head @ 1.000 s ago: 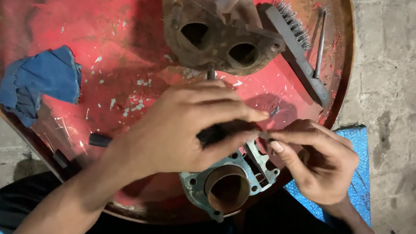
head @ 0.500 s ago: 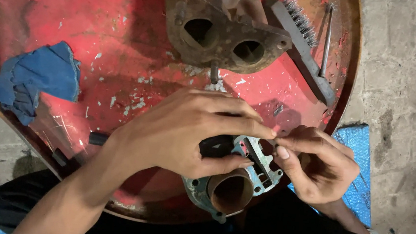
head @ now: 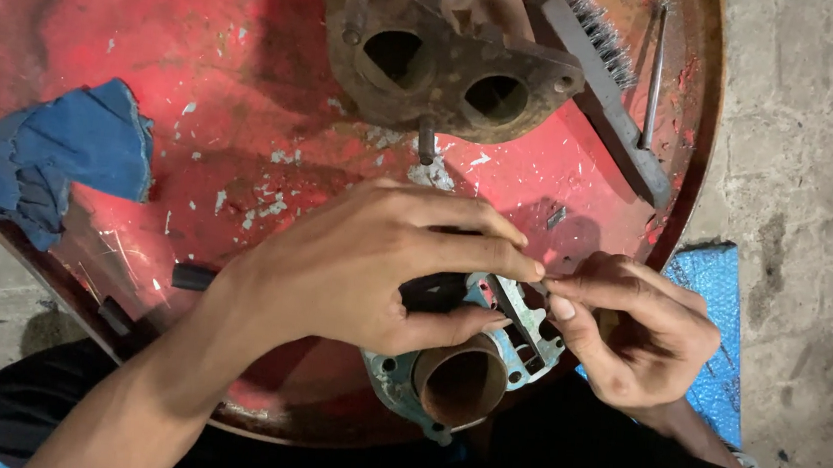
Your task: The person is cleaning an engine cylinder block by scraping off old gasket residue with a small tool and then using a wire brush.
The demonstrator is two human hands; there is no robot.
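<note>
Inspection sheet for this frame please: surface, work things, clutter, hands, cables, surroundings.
Surface: round red tray, paint chipped, rim rusty.
Job's things: cylinder block with open bore, at the tray's near edge.
Clutter: rusty two-hole casting, wire brush, thin rod, blue rag.
Grippers: left hand grips the block from above; right hand pinches at its flange, fingertips meeting the left's.
Cables: nothing seen.
Surroundings: concrete floor, blue mat, dark-trousered lap below.
</note>
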